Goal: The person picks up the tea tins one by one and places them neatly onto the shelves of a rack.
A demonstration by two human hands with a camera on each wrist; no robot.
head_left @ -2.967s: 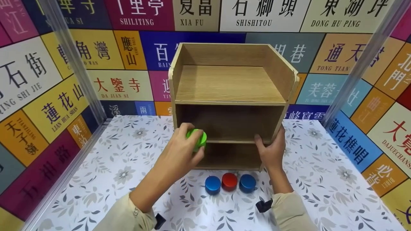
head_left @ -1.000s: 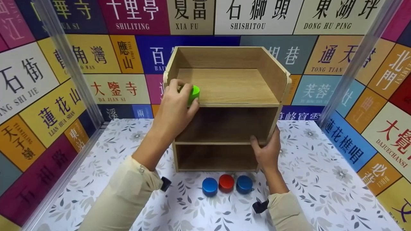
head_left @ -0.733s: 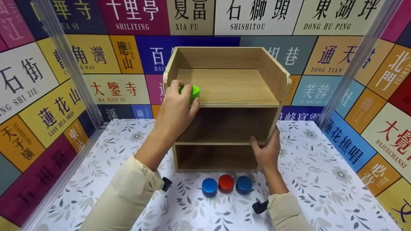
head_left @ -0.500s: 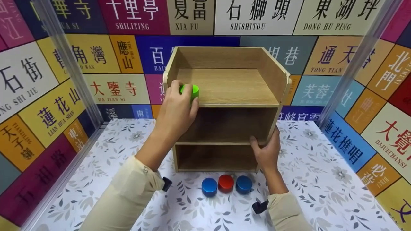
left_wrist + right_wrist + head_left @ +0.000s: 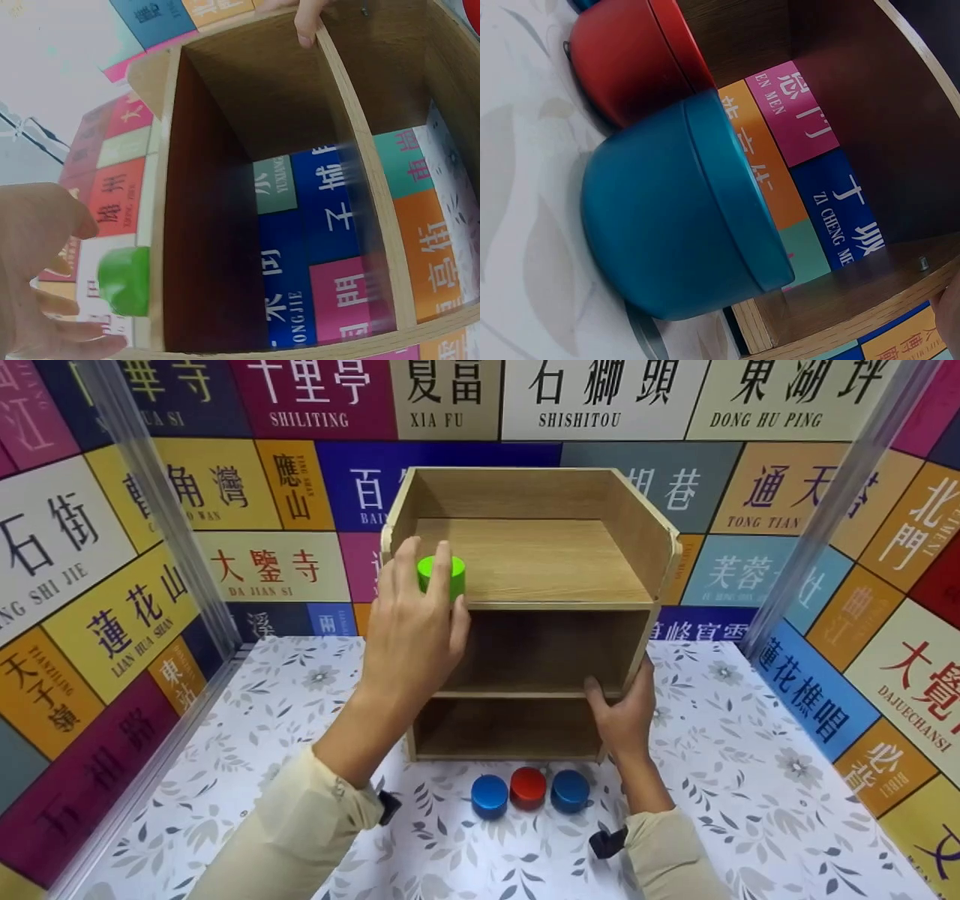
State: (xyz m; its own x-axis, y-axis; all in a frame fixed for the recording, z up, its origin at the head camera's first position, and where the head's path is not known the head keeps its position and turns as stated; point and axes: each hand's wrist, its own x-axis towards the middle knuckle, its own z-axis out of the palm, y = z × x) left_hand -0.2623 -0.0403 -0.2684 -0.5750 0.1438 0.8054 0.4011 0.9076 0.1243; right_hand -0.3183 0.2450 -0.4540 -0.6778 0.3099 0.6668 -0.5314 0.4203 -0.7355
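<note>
A small green round tin (image 5: 457,578) stands on the top deck of the wooden shelf unit (image 5: 540,559), at its front left corner. My left hand (image 5: 411,641) is beside the tin, its fingers raised and spread. In the left wrist view, a gap shows between those fingers and the green tin (image 5: 125,280). My right hand (image 5: 631,716) grips the right side panel of the unit, thumb on the front edge; the other fingers are mostly hidden behind the panel.
In front of the unit, a blue tin (image 5: 490,796), a red tin (image 5: 528,788) and another blue tin (image 5: 570,791) stand in a row on the floral tablecloth (image 5: 315,682). Side panels rise around the top deck. A wall of coloured sign panels (image 5: 465,427) stands behind.
My left hand lifted the green tin from the middle level to the top deck, then loosened its fingers from it. My right hand stays on the side panel.
</note>
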